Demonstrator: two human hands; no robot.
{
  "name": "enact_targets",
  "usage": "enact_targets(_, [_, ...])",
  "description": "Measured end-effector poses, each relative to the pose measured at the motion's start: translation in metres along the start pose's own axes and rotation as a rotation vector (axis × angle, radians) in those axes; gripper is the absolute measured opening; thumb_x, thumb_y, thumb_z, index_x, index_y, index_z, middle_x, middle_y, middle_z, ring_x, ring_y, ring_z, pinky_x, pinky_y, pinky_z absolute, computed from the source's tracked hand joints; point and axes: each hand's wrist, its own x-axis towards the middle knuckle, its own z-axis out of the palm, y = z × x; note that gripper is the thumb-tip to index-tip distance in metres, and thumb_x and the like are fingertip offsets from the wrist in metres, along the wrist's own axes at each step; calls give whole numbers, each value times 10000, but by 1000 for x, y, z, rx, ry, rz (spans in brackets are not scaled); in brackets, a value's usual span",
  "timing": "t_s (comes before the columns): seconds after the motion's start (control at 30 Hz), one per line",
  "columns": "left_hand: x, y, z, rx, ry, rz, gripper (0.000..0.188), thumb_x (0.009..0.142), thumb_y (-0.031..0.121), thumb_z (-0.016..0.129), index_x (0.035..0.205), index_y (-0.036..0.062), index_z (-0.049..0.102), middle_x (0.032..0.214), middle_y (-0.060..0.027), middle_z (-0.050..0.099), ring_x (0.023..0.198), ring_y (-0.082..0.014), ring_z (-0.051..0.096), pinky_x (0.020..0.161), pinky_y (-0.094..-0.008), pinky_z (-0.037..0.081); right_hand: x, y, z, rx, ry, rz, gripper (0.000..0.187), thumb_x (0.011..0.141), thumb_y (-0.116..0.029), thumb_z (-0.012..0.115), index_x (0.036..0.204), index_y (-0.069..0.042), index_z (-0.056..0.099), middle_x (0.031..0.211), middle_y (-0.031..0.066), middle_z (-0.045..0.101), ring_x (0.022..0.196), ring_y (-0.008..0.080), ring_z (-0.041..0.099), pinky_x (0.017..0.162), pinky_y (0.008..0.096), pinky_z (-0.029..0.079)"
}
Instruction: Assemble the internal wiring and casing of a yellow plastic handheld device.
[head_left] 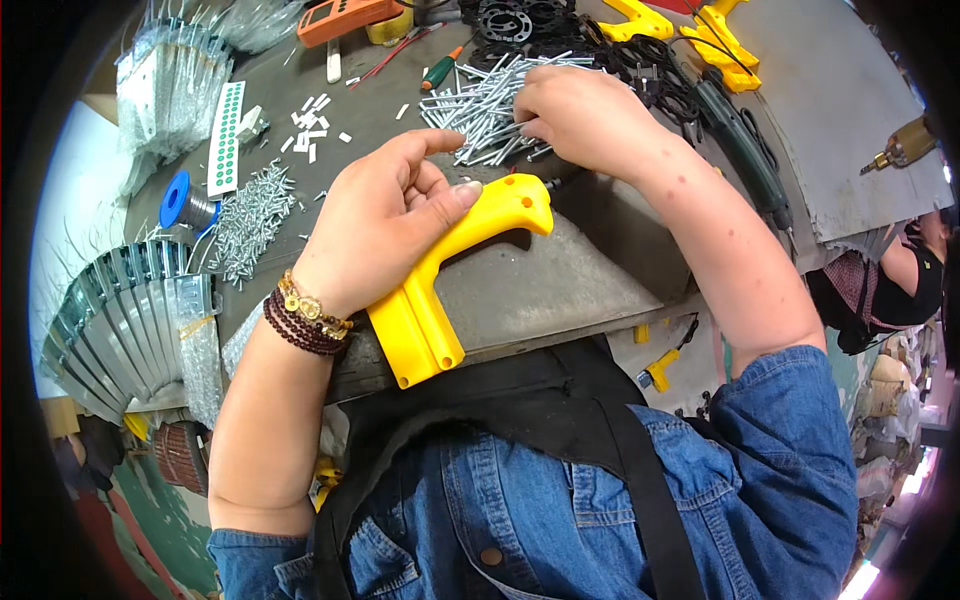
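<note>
A yellow plastic pistol-grip housing [415,325] with screw holes leans against my left hand [395,205] at the table's near edge. The thumb lies along its upper part and the other fingers are partly curled, the index finger stretched toward the far side. Beyond it, my right hand [580,115] reaches into a pile of long silver screws [485,105]. Its fingers are bent and pinched at the pile's right side; the fingertips are partly hidden, so how many screws they grip I cannot tell.
Short screws [250,220], a blue solder spool [177,200] and small white sleeves [310,125] lie at left. A green-handled screwdriver [440,70] and an orange meter [345,18] sit farther back. Black cords, a dark electric screwdriver [740,150] and yellow housings [720,45] occupy the right.
</note>
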Motion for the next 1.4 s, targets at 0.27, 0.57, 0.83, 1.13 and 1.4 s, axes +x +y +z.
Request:
enact_targets(0.27, [-5,-14,2,-275,130,62,433,959,205,687,1298,-45,586,848,-7,661,719,-73,591,685,-227,506,-9,-48,-26,802,70,90,147,850,-94,723,949,10,688,796,95,673,736,149,627,695,287,505])
enact_targets(0.57, [-9,-18,-2,-398,335,153,304,1021,204,589,1240,-1,647,1103,-82,724,926,-95,675,738,-208,514,-31,-63,-20,426,369,-133,103,802,-136,694,863,-66,737,823,90,637,831,271,654,725,383,539])
enact_targets(0.83, [-16,-11,4,-212,269,112,280,1016,103,568,1272,-3,526,909,-52,657,776,-72,589,726,-210,483,-45,-101,-15,295,301,-276,33,738,-124,636,761,-125,659,801,34,550,813,218,616,708,344,525])
enact_targets(1.13, [-18,-8,5,-3,422,329,77,887,11,649,963,4,657,874,-56,658,787,-119,629,722,-248,501,-43,-114,-6,424,325,-339,206,747,-95,648,944,-104,705,987,34,678,897,237,644,781,331,524])
enact_targets(1.4, [-15,-23,11,613,375,361,131,864,191,645,939,120,724,855,-87,657,878,-318,630,808,-437,511,3,-73,-43,806,532,-126,138,868,11,683,1004,2,709,907,65,724,825,125,679,744,262,538])
